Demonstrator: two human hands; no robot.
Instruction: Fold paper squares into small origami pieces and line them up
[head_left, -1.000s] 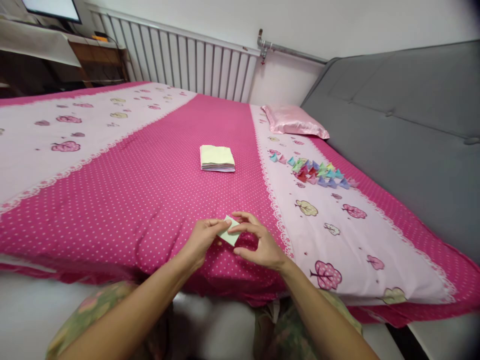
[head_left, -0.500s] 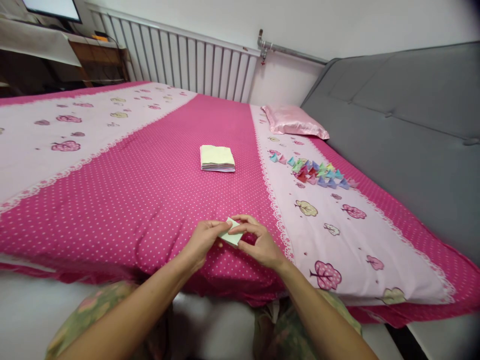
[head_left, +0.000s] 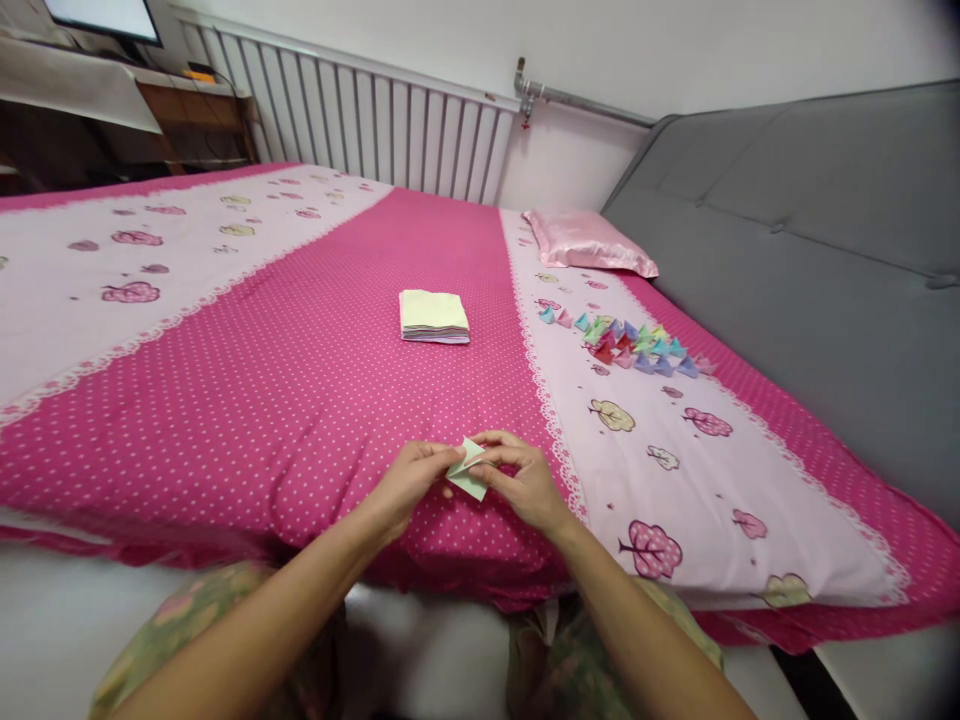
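Observation:
Between my two hands is a small piece of pale green folded paper (head_left: 470,483), held just above the near part of the bed. My left hand (head_left: 415,480) pinches its left side with thumb and fingers. On the right side, my right hand (head_left: 523,482) grips the paper, thumb and fingertips closed on a raised flap. The fingers hide part of the folds. Farther forward on the bedspread lies a stack of square paper sheets (head_left: 433,312), pale yellow on top. To the right sits a cluster of small folded paper shapes (head_left: 637,345) in several colours.
A pink polka-dot bedspread (head_left: 322,380) covers the bed. A pink pillow (head_left: 589,243) rests by the grey headboard (head_left: 810,210). Behind the bed are a white radiator (head_left: 360,110) and a pipe (head_left: 585,105). A desk (head_left: 195,115) with a monitor (head_left: 109,18) stands far left.
The green paper has turned in my hands, and a flap of it now stands raised with the lower corner pointing down. My right fingers have shifted onto the flap.

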